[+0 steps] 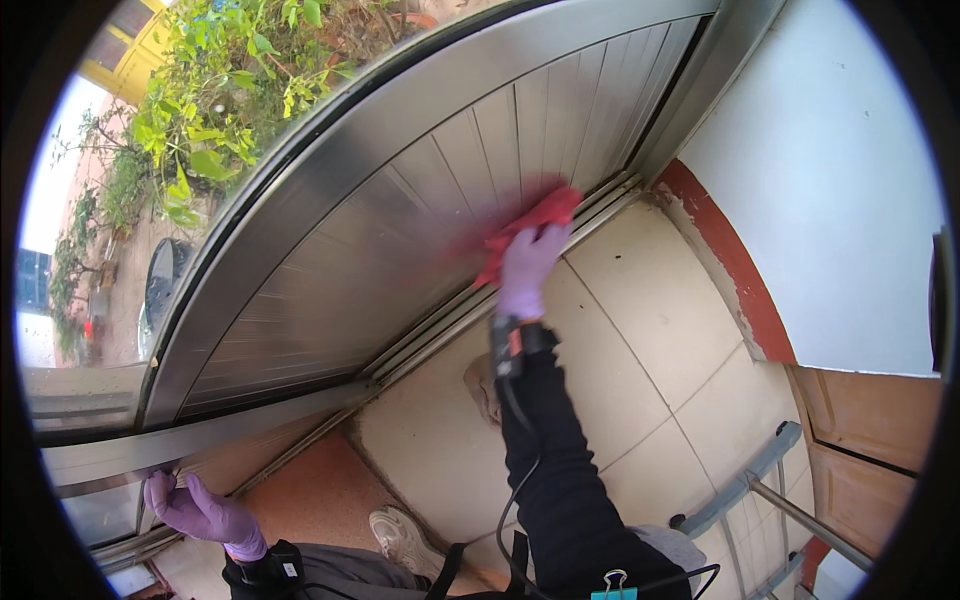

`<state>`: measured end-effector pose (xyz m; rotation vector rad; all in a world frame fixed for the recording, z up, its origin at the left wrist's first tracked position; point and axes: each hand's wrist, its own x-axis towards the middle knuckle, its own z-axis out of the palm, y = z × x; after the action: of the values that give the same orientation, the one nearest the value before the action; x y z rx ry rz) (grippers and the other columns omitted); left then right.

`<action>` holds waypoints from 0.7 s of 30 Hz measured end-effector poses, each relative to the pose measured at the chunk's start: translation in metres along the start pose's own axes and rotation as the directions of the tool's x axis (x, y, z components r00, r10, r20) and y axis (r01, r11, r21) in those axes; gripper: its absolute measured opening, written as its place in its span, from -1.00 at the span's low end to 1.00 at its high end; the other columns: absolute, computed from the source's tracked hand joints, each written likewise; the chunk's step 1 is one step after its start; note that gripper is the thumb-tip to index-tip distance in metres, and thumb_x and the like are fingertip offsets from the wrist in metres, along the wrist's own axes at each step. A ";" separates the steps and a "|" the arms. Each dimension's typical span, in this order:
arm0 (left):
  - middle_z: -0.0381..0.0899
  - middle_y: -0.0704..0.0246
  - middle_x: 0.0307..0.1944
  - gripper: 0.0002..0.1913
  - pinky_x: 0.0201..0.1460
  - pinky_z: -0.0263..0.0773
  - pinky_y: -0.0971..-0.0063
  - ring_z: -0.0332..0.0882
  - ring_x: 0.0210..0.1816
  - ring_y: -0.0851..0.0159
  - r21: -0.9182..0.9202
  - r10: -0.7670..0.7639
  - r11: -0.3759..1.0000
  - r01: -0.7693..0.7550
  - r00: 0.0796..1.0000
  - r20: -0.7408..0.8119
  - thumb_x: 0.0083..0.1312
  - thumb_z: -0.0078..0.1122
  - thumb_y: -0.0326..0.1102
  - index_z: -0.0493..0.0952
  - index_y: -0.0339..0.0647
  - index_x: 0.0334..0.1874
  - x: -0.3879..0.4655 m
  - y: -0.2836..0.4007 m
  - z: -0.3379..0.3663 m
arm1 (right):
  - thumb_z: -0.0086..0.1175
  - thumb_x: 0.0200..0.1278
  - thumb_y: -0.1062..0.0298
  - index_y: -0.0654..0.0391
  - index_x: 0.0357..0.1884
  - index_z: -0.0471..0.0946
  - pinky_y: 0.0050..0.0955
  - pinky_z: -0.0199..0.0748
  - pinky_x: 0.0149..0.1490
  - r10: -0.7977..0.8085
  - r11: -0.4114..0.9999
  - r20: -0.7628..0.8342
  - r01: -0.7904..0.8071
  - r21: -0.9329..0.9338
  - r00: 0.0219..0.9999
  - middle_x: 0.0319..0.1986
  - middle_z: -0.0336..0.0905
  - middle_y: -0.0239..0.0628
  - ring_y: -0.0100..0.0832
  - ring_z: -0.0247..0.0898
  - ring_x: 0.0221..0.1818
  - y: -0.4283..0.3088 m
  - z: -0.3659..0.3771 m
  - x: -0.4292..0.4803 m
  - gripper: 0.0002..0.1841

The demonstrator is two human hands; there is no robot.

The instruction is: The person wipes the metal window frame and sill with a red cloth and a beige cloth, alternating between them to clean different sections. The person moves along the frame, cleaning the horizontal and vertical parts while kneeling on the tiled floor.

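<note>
My right hand (pixel 529 266), in a purple glove, holds a red cloth (pixel 534 212) against the foot of a ribbed metal door panel (pixel 450 180). Just beneath the cloth runs the metal sill track (pixel 465 311). My left hand (pixel 206 514), gloved the same way, is at the lower left beside the metal door frame (pixel 225 431). Its fingers are partly bent and spread, with nothing seen in them. Whether its fingertips touch the frame is hard to tell. Black sleeves cover both arms, and a device with a cable (pixel 506 349) is strapped at my right wrist.
Pale floor tiles (pixel 637 322) lie inside the doorway, a reddish floor strip (pixel 315 487) below left. A white wall (pixel 817 187) with a red base stands at right. A metal rack (pixel 810 517) on blue-grey legs is at lower right. Through the glass are plants (pixel 202 142).
</note>
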<state>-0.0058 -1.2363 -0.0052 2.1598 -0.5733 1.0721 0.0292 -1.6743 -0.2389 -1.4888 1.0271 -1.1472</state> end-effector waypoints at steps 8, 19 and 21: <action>0.39 0.26 0.03 -0.64 0.17 0.26 0.39 0.34 0.00 0.31 0.102 -0.059 0.993 0.054 0.997 0.045 0.45 0.01 -0.43 0.34 -0.40 0.24 0.006 0.011 -0.011 | -0.03 0.24 0.50 0.39 0.20 0.36 -0.12 0.17 0.37 0.075 0.997 0.053 -0.075 -0.012 0.996 0.17 0.35 0.19 0.16 0.26 0.24 -0.013 -0.001 -0.039 -0.54; 0.24 0.12 0.42 0.22 0.41 0.20 0.31 0.35 0.31 0.19 -0.300 -0.247 0.693 0.656 0.606 0.756 0.09 0.42 0.27 -0.10 -0.36 0.57 -0.001 0.086 0.030 | 0.18 0.12 0.54 0.24 0.36 0.27 -0.29 0.33 0.33 -0.585 0.674 0.661 -0.172 0.719 0.469 0.19 0.44 0.01 -0.16 0.36 0.31 -0.192 -0.072 -0.213 -0.31; 0.28 0.13 0.40 0.15 0.43 0.18 0.36 0.33 0.33 0.24 -0.282 -0.379 0.587 0.759 0.565 0.733 0.12 0.43 0.19 -0.06 -0.34 0.57 0.000 0.092 0.022 | 0.23 0.14 0.50 0.22 0.37 0.29 -0.24 0.33 0.35 -0.576 0.594 0.770 -0.506 0.625 0.274 0.24 0.39 0.02 -0.12 0.34 0.33 -0.207 -0.076 -0.210 -0.31</action>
<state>-0.0519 -1.3156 0.0178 1.8469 -0.2943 -0.2285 -0.0751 -1.4473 -0.0639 -1.0198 -0.5056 -0.3073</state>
